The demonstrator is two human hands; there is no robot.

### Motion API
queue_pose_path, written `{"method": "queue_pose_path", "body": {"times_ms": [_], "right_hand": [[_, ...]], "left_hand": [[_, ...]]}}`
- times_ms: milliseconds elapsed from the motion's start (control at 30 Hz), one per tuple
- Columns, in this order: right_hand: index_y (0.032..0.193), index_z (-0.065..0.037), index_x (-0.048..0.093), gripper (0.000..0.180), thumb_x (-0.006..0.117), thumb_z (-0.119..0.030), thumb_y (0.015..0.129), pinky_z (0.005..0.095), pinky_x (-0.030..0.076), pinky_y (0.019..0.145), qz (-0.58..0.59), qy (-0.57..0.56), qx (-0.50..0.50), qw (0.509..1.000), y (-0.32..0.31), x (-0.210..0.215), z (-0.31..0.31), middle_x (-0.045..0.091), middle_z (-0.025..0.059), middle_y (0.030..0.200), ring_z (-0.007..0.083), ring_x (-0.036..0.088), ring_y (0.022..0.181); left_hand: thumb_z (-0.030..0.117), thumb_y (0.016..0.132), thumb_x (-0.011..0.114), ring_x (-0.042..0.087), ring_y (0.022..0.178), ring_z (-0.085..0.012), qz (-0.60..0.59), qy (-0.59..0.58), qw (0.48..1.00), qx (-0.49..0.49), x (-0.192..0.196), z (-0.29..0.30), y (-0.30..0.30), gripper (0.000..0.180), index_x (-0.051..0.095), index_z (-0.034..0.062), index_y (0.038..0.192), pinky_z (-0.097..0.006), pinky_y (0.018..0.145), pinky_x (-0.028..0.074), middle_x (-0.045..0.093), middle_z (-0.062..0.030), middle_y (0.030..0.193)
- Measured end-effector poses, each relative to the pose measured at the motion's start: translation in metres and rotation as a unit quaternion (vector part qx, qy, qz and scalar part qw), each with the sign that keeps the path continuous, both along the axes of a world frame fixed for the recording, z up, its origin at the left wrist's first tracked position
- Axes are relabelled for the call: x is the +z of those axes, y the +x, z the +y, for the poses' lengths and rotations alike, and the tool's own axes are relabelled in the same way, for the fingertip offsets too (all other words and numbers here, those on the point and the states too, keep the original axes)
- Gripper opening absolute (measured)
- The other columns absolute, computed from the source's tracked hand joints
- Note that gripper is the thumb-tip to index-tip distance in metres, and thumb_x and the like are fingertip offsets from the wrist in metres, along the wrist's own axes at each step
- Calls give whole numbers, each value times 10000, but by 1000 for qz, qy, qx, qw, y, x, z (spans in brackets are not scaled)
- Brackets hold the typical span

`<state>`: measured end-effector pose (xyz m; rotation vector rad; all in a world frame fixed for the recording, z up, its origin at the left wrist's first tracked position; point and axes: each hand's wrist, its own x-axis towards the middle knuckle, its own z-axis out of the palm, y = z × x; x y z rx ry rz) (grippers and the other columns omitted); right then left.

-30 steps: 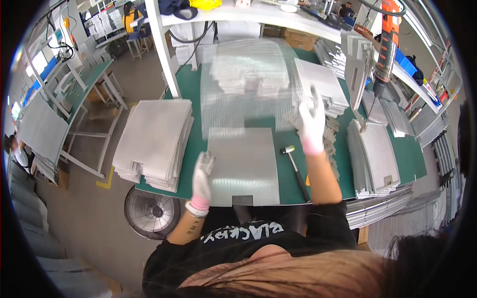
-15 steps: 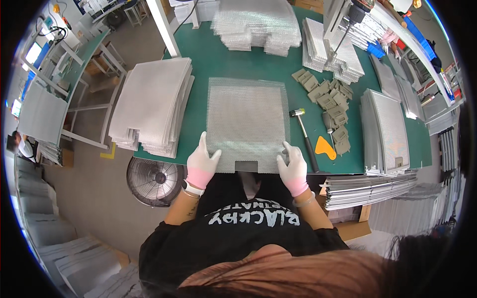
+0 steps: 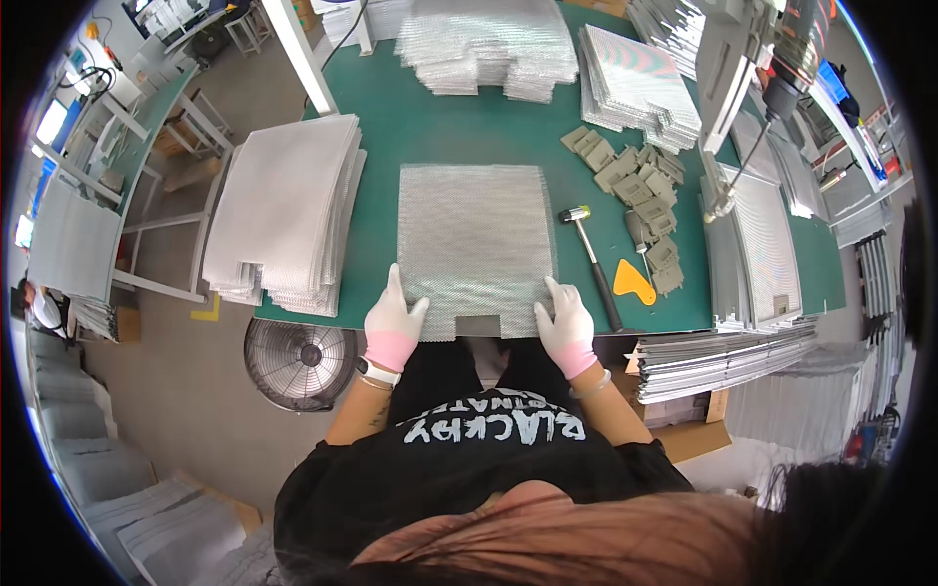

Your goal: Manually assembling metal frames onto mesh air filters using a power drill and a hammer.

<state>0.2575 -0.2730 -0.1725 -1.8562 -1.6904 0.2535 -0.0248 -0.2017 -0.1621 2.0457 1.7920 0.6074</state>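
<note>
A square of silver metal mesh (image 3: pixel 474 239), perhaps more than one layer, lies on the green table in front of me. Its near edge has a rectangular notch. My left hand (image 3: pixel 393 317), in a white glove with a pink cuff, holds its near left corner, index finger stretched along the side and thumb at the edge. At the near right corner my right hand (image 3: pixel 565 327), gloved alike, holds the opposite edge between thumb and fingers. The undersides of both hands are hidden. Right of the mesh lie a hammer (image 3: pixel 592 266) and an orange scraper (image 3: pixel 634 282).
Stacks of mesh sheets stand left (image 3: pixel 283 205), at the back (image 3: pixel 486 44) and at the back right (image 3: pixel 640 83). Grey-green plastic parts (image 3: pixel 640 186) lie in a heap. A power screwdriver (image 3: pixel 785 93) hangs at the right. A floor fan (image 3: pixel 301 361) stands beside the table.
The mesh layers, offset at the top and right before, now line up more closely. Both hands stay at the near corners. The view has shifted slightly, and the hanging screwdriver appears farther right.
</note>
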Motion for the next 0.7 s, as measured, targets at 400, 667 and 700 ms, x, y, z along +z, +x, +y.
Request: {"method": "queue_pose_path", "body": {"times_ms": [400,667,700], "right_hand": [[1343,-78,513,493,649,-249,901,410,544,789,-22,-27,16,999,2,-4,-2,590,157,1141,338,628,986],[1326,-60,517,479,634,-259,906,422,546,781,-41,-62,30,997,6,4,5,584,175,1123,342,642,940],[1326,-60,517,479,634,-259,906,422,546,781,-41,-62,29,997,6,8,6,584,175,1123,342,642,940]], "left_hand": [[275,843,737,583,1178,-400,-47,-9,999,8,-5,-7,-3,797,341,-21,1468,-421,970,489,563,-274,1322],[289,836,739,597,1152,-399,-21,-29,999,11,-2,-2,-1,803,344,-11,1468,-430,955,495,578,-274,1293],[293,833,741,603,1142,-396,-8,-33,999,12,-1,0,-1,810,343,-11,1469,-431,948,498,585,-277,1280]]}}
